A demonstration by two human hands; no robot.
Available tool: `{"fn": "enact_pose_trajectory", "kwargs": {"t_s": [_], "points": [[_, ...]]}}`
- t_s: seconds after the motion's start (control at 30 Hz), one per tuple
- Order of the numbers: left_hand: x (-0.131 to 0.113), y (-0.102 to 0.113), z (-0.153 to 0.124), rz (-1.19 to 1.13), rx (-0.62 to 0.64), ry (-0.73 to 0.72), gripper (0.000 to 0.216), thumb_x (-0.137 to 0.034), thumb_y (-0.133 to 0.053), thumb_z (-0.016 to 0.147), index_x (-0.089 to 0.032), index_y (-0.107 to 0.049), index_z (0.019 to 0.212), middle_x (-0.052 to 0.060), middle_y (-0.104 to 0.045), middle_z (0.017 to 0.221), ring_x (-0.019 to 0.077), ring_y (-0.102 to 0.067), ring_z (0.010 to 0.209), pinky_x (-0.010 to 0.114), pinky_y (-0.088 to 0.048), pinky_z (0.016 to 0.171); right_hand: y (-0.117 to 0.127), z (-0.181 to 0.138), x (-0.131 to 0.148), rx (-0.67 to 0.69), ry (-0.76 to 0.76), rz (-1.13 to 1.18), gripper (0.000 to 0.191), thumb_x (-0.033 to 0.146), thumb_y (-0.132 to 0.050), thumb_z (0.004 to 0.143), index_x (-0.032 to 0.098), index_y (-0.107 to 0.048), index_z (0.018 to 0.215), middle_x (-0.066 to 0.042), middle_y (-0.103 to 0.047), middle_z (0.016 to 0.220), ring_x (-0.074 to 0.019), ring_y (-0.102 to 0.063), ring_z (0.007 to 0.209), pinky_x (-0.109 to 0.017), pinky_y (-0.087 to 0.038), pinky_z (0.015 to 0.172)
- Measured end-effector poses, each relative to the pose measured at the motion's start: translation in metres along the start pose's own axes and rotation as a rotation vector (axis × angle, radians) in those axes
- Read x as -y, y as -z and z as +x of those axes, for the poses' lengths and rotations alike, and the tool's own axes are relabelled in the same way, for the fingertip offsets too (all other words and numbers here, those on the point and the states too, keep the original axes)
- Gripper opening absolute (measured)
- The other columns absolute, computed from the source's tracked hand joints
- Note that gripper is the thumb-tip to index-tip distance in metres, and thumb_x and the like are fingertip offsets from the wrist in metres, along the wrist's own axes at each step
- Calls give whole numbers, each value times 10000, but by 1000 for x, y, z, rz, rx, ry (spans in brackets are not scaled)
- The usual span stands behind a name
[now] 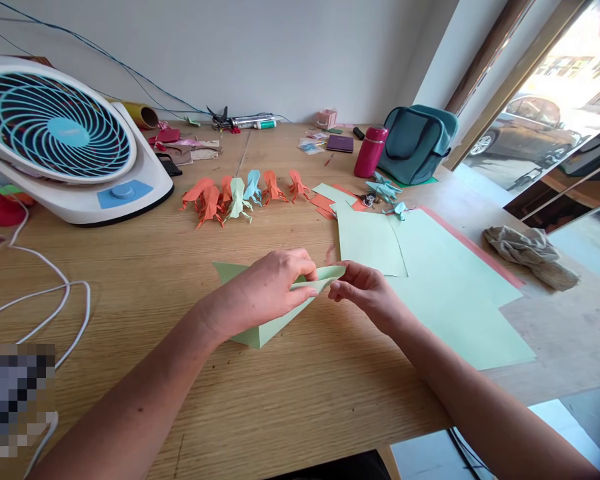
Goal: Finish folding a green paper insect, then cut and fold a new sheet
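Observation:
Between my hands is a pale green sheet of paper (283,327), partly folded, its flaps standing off the wooden table. My left hand (280,283) lies across it, fingers curled over the upper edge and thumb pressing the near flap. At the paper's right corner, my right hand (363,290) pinches the tip between thumb and fingers. The left part of the sheet is partly hidden behind my left hand. Beyond it stand several folded paper figures, among them an orange one (210,203), a pale green one (238,200) and a blue one (253,187).
Large pale green sheets (445,313) lie right of my hands, with a smaller cut piece (370,243) on top. A white fan (125,193) stands at left beside a white cable (67,283). Farther back are a red bottle (370,152), a teal bag (417,143) and a crumpled cloth (530,257).

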State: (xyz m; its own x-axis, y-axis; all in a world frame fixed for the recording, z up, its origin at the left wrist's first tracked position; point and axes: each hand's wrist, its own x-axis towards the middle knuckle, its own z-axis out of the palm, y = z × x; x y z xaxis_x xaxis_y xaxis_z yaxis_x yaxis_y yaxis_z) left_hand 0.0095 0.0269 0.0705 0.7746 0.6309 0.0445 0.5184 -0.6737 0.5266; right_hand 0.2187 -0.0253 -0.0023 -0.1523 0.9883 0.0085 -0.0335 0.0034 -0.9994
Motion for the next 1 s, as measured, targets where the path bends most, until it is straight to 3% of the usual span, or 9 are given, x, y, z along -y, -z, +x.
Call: {"fn": "enact_pose_trajectory", "kwargs": {"t_s": [0.2,0.43,0.73,1.0], "points": [[1,-2,-1,-29,13,-18,135,-281,-563,905,-198,-640,830,-7,-642,873,148,-572,796,263,-384,696,-4,0,-6,-15,-19,171,292,440,-793,782,181,-683,859,9,-662,678,-102,-588,645,-243,-476,636],[-5,3,-2,37,35,96,197,-327,-557,912,-199,-619,775,-12,-638,834,146,-563,755,260,-360,657,-9,0,-7,-80,-77,335,287,392,-852,720,188,-681,829,15,-688,665,-99,-622,633,-252,-526,668],[-3,3,-3,95,-25,142,175,-288,-553,906,-202,-636,777,-16,-649,803,137,-556,688,263,-355,627,-10,-3,-8,-114,-16,321,247,425,-766,824,185,-712,850,1,-703,686,-103,-640,669,-249,-537,706],[-5,1,-3,112,-57,138,193,-276,-550,911,-199,-628,752,-19,-648,789,132,-551,669,267,-351,621,-11,-3,-7,-154,21,319,233,417,-762,832,188,-718,823,3,-697,668,-108,-641,656,-256,-533,695]]}}
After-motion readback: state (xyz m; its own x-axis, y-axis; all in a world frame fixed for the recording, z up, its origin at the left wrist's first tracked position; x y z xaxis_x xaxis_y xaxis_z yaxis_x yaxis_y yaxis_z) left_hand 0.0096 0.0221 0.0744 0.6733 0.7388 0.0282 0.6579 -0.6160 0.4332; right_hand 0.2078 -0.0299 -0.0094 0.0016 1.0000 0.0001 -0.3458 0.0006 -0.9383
